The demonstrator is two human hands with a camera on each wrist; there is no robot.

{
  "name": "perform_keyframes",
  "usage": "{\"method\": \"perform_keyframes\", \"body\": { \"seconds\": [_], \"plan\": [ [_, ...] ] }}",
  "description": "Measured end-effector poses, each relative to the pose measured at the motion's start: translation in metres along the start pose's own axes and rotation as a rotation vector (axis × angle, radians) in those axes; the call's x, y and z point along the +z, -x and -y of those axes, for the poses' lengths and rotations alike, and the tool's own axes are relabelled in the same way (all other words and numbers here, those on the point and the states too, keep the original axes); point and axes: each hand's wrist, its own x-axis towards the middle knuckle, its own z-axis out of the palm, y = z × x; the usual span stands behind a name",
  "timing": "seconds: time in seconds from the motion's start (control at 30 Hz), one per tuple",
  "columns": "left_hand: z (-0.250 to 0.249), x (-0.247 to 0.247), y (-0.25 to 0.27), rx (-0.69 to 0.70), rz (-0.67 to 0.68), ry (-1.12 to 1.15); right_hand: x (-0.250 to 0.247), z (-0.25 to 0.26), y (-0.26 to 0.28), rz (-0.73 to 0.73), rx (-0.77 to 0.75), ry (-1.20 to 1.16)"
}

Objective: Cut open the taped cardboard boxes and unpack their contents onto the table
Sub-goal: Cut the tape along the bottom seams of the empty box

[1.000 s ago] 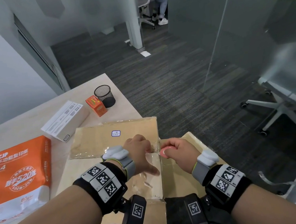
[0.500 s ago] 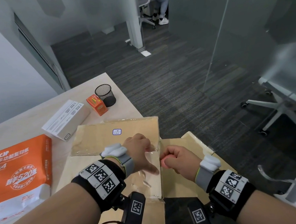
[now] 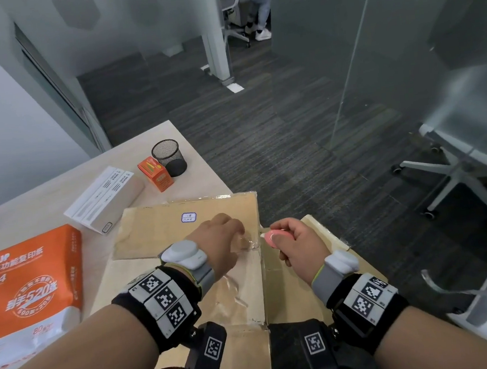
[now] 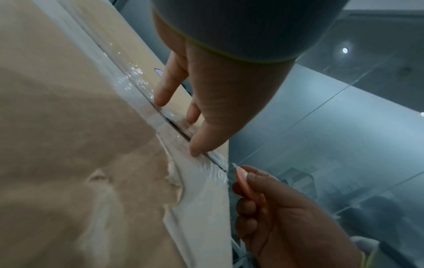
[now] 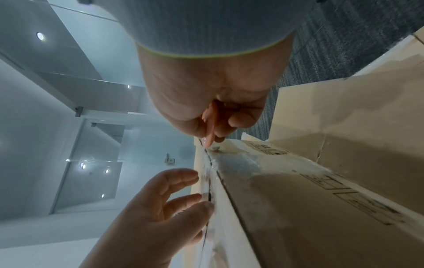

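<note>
Pale wooden table [image 3: 45, 203] carries a brown, tape-sealed cardboard box [image 3: 151, 231] at its near right corner. Orange A4 paper ream [image 3: 28, 282] lies left of the box. Left hand [image 3: 218, 240], fingers extended, presses the taped seam (partly slit). Right hand [image 3: 299, 247] grips a small pink cutter [image 3: 274, 236], tip at the seam's right end.

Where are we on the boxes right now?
Already on the table: paper ream, white box, orange box, mesh cup. In hand: the right hand grips a pink cutter at the box's taped seam; left hand steadies the top. Left: finish the cut, open the flaps, unpack.
</note>
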Motion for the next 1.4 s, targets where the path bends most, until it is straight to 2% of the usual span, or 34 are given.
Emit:
{"method": "perform_keyframes", "body": {
  "seconds": [0.13, 0.3, 0.37, 0.53, 0.67, 0.87, 1.2, 1.3, 1.4],
  "plan": [
    [-0.003, -0.004, -0.007, 0.018, 0.032, -0.174, 0.003, -0.003, -0.006, -0.023, 0.012, 0.021],
    [-0.01, -0.02, -0.036, 0.088, 0.252, -0.395, 0.006, -0.004, -0.009, -0.105, 0.01, 0.024],
    [-0.011, -0.024, -0.041, 0.116, 0.291, -0.425, 0.006, -0.004, -0.01, -0.119, 0.011, 0.031],
    [-0.012, -0.024, -0.042, 0.124, 0.276, -0.398, 0.005, -0.002, -0.008, -0.078, 0.024, 0.029],
    [-0.01, -0.011, -0.037, 0.117, 0.189, -0.33, 0.005, -0.001, -0.009, -0.064, 0.014, 0.033],
    [-0.009, -0.008, -0.036, 0.112, 0.129, -0.271, 0.007, 0.007, -0.007, -0.019, -0.002, 0.067],
    [-0.011, -0.007, -0.033, 0.098, 0.112, -0.248, 0.004, 0.013, 0.001, 0.097, 0.037, 0.126],
    [-0.005, -0.006, -0.031, 0.113, 0.096, -0.185, 0.0, 0.012, 0.002, 0.071, 0.061, 0.134],
    [0.01, -0.008, -0.025, 0.134, -0.026, 0.006, -0.01, 0.013, 0.005, -0.01, 0.067, 0.088]
  ]
}}
